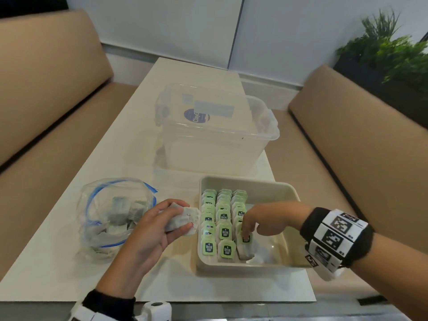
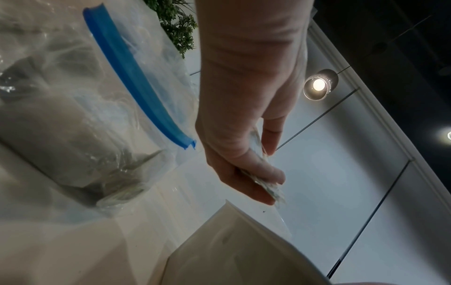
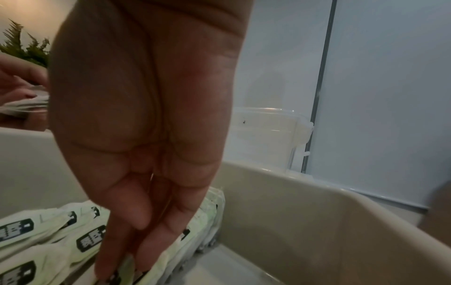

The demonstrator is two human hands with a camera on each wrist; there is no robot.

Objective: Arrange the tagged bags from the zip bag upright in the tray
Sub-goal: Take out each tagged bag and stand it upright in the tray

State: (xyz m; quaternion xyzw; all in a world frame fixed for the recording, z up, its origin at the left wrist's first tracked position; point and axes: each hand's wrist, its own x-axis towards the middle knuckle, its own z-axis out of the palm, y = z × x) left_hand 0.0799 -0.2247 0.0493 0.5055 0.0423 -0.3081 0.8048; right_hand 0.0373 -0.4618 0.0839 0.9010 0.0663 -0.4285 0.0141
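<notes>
A beige tray [image 1: 247, 180] holds three rows of upright tea bags [image 1: 222, 216] with green tags; its right part is bare. My right hand [image 1: 249, 232] reaches down into the tray and pinches the top of the front tea bag [image 1: 245, 247] in the right row. In the right wrist view its fingers [image 3: 146, 241] point down onto that bag [image 3: 168, 258]. My left hand [image 1: 162, 228] hovers just left of the tray and grips a small stack of tea bags [image 1: 191, 217], seen edge-on in the left wrist view [image 2: 270, 190]. The open zip bag [image 1: 111, 205] with more bags lies at the left.
A clear plastic box [image 1: 215, 140] with its lid on top stands right behind the tray. Tan benches [image 1: 359, 147] flank the white table [image 1: 143, 107]. A green plant [image 1: 393, 54] stands at the back right.
</notes>
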